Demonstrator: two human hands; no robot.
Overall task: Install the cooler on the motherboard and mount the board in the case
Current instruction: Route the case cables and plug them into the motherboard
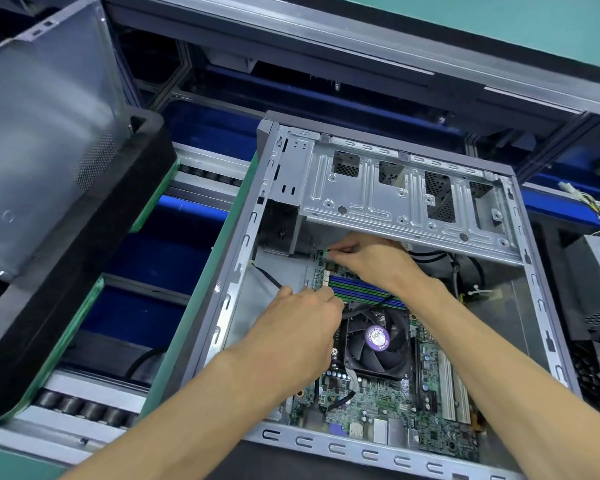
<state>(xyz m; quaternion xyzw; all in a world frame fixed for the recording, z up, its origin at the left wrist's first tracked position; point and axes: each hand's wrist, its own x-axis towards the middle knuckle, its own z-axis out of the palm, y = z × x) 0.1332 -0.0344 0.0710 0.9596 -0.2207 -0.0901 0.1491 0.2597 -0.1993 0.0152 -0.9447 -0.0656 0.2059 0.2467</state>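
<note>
Inside the case (541,292), the motherboard (388,407) lies flat; left hand (298,327) and right hand (371,258) pinch its far edge with curled fingers, beyond the cooler (374,341).

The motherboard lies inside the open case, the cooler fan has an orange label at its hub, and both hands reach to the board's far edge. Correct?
Not quite: in the head view the cooler fan has a purple hub label, not orange. The rest holds.

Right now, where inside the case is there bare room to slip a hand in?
Bare floor shows left of the board, and right of it toward the cables. Crowded: both hands work the board's far edge beneath the drive cage, beside the fan.
</note>
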